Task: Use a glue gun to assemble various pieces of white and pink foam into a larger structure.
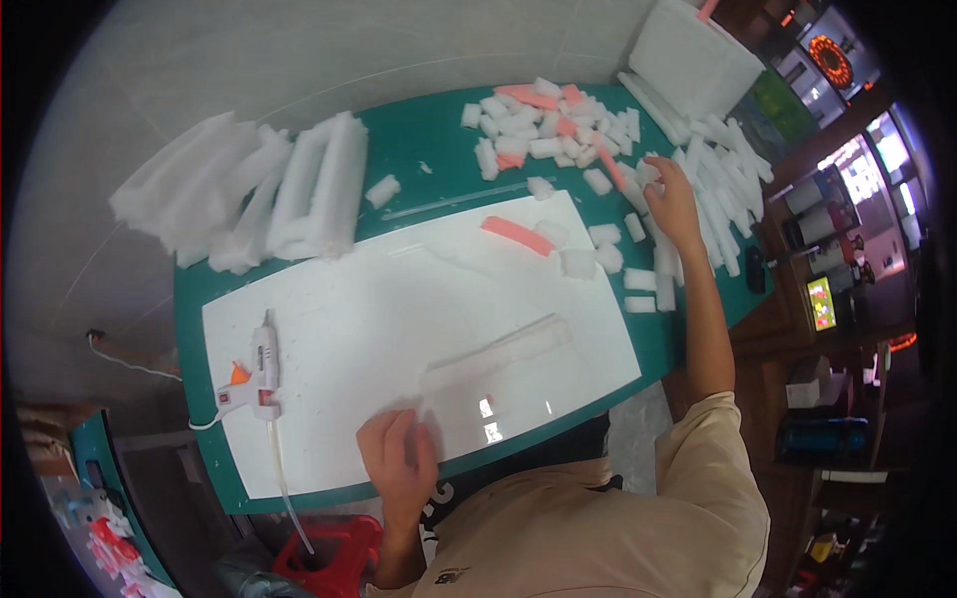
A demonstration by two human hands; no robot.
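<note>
Dark lettering (452, 576) marks the beige cloth shirt (598, 528); the left hand (399, 456) sits half-open over the glossy white board (349, 329); the right hand (672, 197) nears white foam blocks (635, 227), grip unclear

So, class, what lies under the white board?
The green table shows around the edges of the white board; anything else beneath is covered and cannot be seen.

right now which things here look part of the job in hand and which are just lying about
Seemingly in use:
white foam blocks, right hand at them, grip unclear
pink strip on the white board
glue gun, also on the board

Seemingly just lying about:
red stool by the green table
black object at the table's right edge
lit screen at far right
</note>
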